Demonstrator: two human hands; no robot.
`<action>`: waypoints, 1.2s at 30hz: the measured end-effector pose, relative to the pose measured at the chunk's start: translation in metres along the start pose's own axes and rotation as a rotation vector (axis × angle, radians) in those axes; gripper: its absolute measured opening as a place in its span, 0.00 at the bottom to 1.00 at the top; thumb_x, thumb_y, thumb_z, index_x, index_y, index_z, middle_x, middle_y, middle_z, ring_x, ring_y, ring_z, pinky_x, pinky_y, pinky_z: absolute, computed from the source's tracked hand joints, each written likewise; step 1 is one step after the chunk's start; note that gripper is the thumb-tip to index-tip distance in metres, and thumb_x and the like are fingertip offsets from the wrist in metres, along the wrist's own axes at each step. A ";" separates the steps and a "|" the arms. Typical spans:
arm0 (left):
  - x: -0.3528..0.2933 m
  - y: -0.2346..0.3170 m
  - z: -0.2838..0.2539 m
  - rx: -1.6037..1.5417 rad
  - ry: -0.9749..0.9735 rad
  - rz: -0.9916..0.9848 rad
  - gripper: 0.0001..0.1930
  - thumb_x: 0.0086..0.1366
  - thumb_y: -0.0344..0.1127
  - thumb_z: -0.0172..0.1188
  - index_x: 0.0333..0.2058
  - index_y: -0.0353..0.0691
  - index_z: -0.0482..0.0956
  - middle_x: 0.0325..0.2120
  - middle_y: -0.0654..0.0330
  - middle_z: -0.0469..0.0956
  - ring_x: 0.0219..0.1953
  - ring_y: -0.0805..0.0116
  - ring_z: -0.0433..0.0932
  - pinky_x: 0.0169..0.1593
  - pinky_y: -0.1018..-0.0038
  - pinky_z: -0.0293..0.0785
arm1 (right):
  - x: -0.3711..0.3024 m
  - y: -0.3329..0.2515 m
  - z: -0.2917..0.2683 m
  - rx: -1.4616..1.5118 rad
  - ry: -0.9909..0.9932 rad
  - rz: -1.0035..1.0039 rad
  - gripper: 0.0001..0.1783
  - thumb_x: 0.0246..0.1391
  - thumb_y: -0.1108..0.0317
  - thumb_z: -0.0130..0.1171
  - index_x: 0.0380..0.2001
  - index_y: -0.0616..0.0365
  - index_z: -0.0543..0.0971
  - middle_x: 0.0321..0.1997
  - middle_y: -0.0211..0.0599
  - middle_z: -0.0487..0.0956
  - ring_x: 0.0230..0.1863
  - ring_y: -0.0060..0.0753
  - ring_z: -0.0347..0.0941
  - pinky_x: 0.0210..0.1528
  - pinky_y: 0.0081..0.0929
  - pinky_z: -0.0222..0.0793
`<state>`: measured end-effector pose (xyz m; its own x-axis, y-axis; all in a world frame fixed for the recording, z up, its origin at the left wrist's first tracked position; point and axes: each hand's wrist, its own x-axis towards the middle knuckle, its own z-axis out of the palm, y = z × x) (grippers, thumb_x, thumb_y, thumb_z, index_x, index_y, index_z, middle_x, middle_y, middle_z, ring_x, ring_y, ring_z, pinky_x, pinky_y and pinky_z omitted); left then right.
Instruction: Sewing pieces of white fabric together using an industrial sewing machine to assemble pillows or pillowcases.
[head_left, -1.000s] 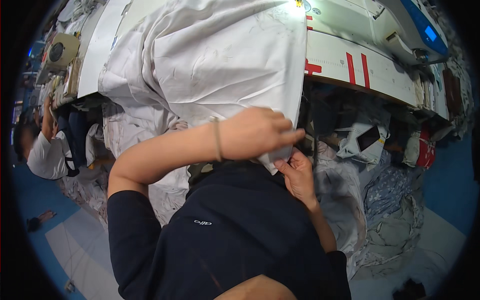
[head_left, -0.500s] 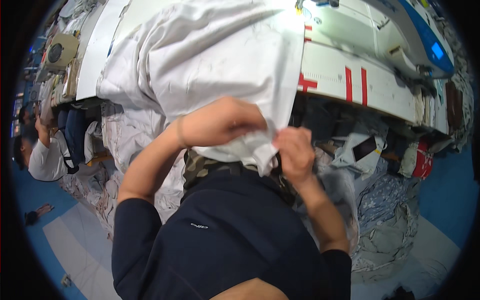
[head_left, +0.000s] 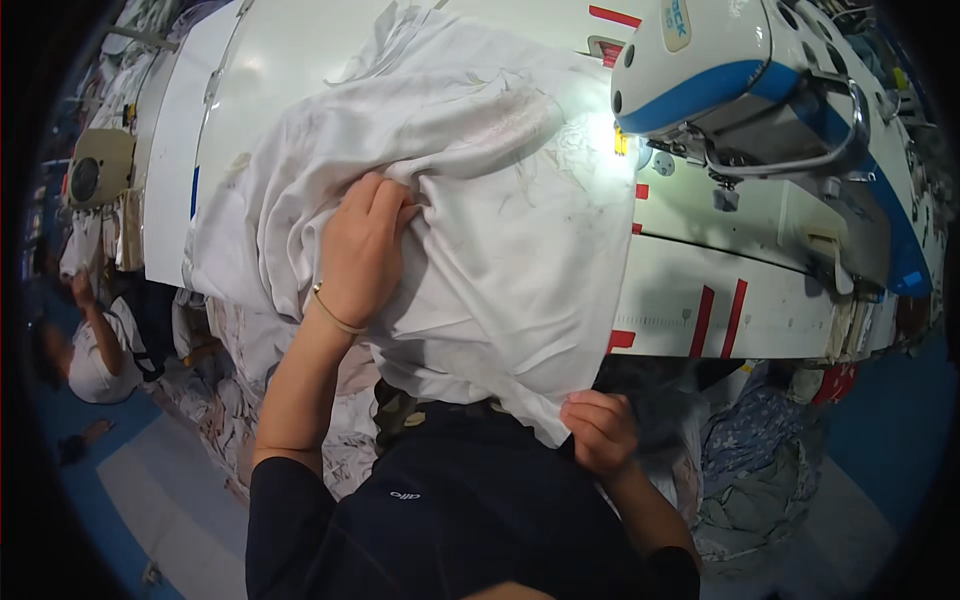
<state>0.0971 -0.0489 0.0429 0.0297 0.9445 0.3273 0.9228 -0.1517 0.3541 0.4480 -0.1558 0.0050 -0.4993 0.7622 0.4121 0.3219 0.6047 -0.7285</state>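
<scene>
A large white cloth (head_left: 500, 250) with faint printed sprigs lies over the sewing table and hangs off its front edge toward my lap. Its right edge runs up to the lit needle area of a white and blue sewing machine (head_left: 690, 80). My left hand (head_left: 365, 245) is closed on a bunched fold in the middle of the cloth, fingertips pressed into the fabric. Low on the right, my right hand (head_left: 600, 430) pinches the near right corner of the cloth between thumb and fingers, just off the table edge.
Red tape strips (head_left: 704, 320) and a ruler scale mark the white tabletop (head_left: 660, 300) at right. Heaps of fabric (head_left: 750, 480) lie below on the right, with more piled on the left. A person in a white top (head_left: 105, 350) is at far left.
My left hand has moved away from my right hand, up and left onto the cloth. The right hand still pinches the cloth's edge. The view has shifted, showing more of the machine.
</scene>
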 end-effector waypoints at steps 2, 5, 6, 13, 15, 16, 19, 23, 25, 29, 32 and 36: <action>0.015 -0.005 0.005 -0.002 -0.011 0.024 0.07 0.61 0.25 0.63 0.36 0.36 0.73 0.32 0.53 0.74 0.36 0.48 0.76 0.38 0.58 0.72 | 0.013 0.001 -0.008 -0.020 -0.028 -0.013 0.13 0.41 0.80 0.61 0.34 0.62 0.84 0.41 0.35 0.83 0.46 0.40 0.83 0.42 0.35 0.73; 0.037 -0.009 0.013 -0.001 -0.016 0.061 0.07 0.61 0.24 0.62 0.36 0.36 0.72 0.32 0.52 0.73 0.36 0.48 0.76 0.38 0.58 0.72 | 0.040 0.003 -0.018 -0.077 -0.063 -0.019 0.10 0.43 0.83 0.63 0.32 0.60 0.83 0.38 0.34 0.84 0.42 0.40 0.83 0.39 0.33 0.73; 0.043 -0.011 0.014 0.005 -0.010 0.072 0.07 0.61 0.23 0.61 0.36 0.36 0.71 0.32 0.51 0.73 0.35 0.47 0.76 0.38 0.57 0.72 | 0.047 0.005 -0.022 -0.076 -0.075 -0.029 0.10 0.42 0.82 0.63 0.31 0.60 0.83 0.38 0.35 0.84 0.42 0.40 0.83 0.40 0.34 0.73; 0.081 -0.036 0.036 0.019 0.088 0.161 0.06 0.62 0.21 0.58 0.36 0.35 0.70 0.32 0.50 0.75 0.36 0.46 0.77 0.39 0.57 0.73 | 0.092 0.024 -0.031 -0.120 -0.119 -0.079 0.10 0.42 0.82 0.63 0.32 0.60 0.82 0.38 0.36 0.83 0.42 0.42 0.83 0.40 0.35 0.73; 0.089 -0.041 0.036 0.022 0.104 0.165 0.06 0.61 0.21 0.58 0.36 0.35 0.70 0.32 0.50 0.75 0.37 0.45 0.77 0.39 0.57 0.74 | 0.104 0.030 -0.030 -0.139 -0.120 -0.093 0.11 0.42 0.82 0.63 0.32 0.60 0.82 0.38 0.36 0.83 0.42 0.42 0.83 0.40 0.35 0.73; 0.095 -0.045 0.039 0.029 0.121 0.184 0.06 0.61 0.21 0.57 0.36 0.35 0.71 0.33 0.50 0.76 0.37 0.45 0.77 0.40 0.57 0.74 | 0.109 0.034 -0.030 -0.148 -0.098 -0.111 0.11 0.42 0.82 0.63 0.32 0.60 0.82 0.38 0.36 0.83 0.42 0.42 0.83 0.40 0.35 0.73; 0.106 -0.055 0.046 0.041 0.140 0.201 0.06 0.61 0.20 0.57 0.36 0.35 0.71 0.33 0.50 0.77 0.37 0.46 0.77 0.41 0.57 0.74 | 0.125 0.041 -0.028 -0.196 -0.088 -0.128 0.11 0.41 0.81 0.64 0.31 0.60 0.82 0.38 0.36 0.83 0.43 0.41 0.83 0.41 0.35 0.73; 0.125 -0.065 0.050 0.058 0.129 0.188 0.06 0.63 0.22 0.58 0.39 0.34 0.72 0.35 0.49 0.77 0.40 0.45 0.78 0.43 0.57 0.74 | 0.144 0.054 -0.033 -0.252 -0.094 -0.147 0.10 0.40 0.80 0.65 0.31 0.61 0.82 0.38 0.36 0.83 0.43 0.41 0.82 0.42 0.35 0.72; 0.133 -0.073 0.052 0.054 0.136 0.191 0.04 0.66 0.22 0.56 0.39 0.35 0.72 0.35 0.49 0.77 0.41 0.45 0.77 0.43 0.57 0.73 | 0.155 0.058 -0.034 -0.252 -0.104 -0.137 0.09 0.42 0.80 0.65 0.31 0.60 0.82 0.38 0.35 0.83 0.44 0.41 0.82 0.44 0.34 0.72; 0.150 -0.094 0.059 0.052 0.187 0.222 0.03 0.67 0.21 0.54 0.37 0.34 0.71 0.34 0.50 0.78 0.41 0.45 0.77 0.43 0.57 0.73 | 0.170 0.077 -0.032 -0.279 -0.094 -0.178 0.09 0.43 0.79 0.65 0.31 0.59 0.82 0.39 0.35 0.84 0.45 0.41 0.82 0.44 0.34 0.72; 0.158 -0.116 0.064 0.105 0.163 0.219 0.07 0.67 0.28 0.60 0.41 0.34 0.73 0.38 0.49 0.77 0.43 0.45 0.77 0.45 0.59 0.74 | 0.182 0.081 -0.029 -0.292 -0.077 -0.200 0.08 0.45 0.80 0.65 0.31 0.60 0.82 0.40 0.37 0.84 0.45 0.42 0.82 0.46 0.34 0.73; 0.165 -0.115 0.064 0.058 0.218 0.195 0.07 0.65 0.29 0.59 0.40 0.34 0.73 0.38 0.43 0.76 0.43 0.42 0.76 0.48 0.56 0.73 | 0.196 0.082 -0.025 -0.352 -0.041 -0.183 0.09 0.48 0.82 0.64 0.34 0.62 0.83 0.41 0.39 0.85 0.46 0.44 0.82 0.49 0.35 0.75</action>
<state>0.0205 0.1427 0.0003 0.1314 0.8131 0.5671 0.9285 -0.3014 0.2171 0.3968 0.0490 0.0400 -0.6033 0.6293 0.4899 0.4776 0.7771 -0.4099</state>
